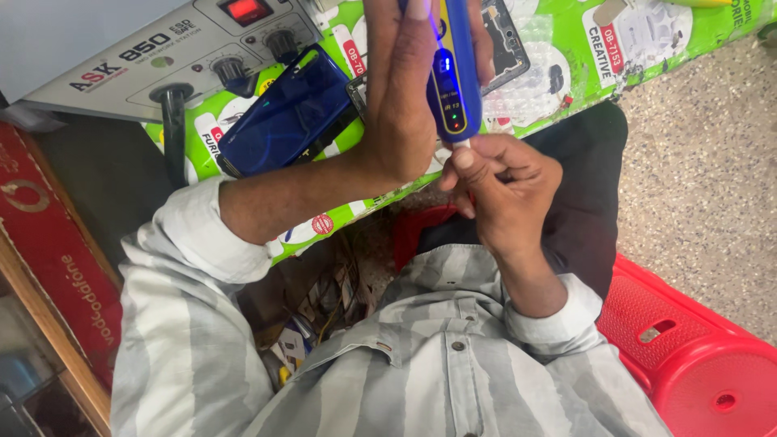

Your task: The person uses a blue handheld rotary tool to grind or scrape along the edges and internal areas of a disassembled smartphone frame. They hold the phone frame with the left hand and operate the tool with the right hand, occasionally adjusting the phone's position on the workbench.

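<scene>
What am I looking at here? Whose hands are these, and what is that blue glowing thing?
A camera worn on a person's head took this one picture, looking down at their own hands and striped shirt. The left hand holds a blue pen-shaped tool with little lights on it. The right hand pinches the tool's lower end with its fingers. Behind them, on a green printed sheet, lie a dark blue phone and a grey box with knobs and a red switch. A red plastic stool stands at the right.
</scene>
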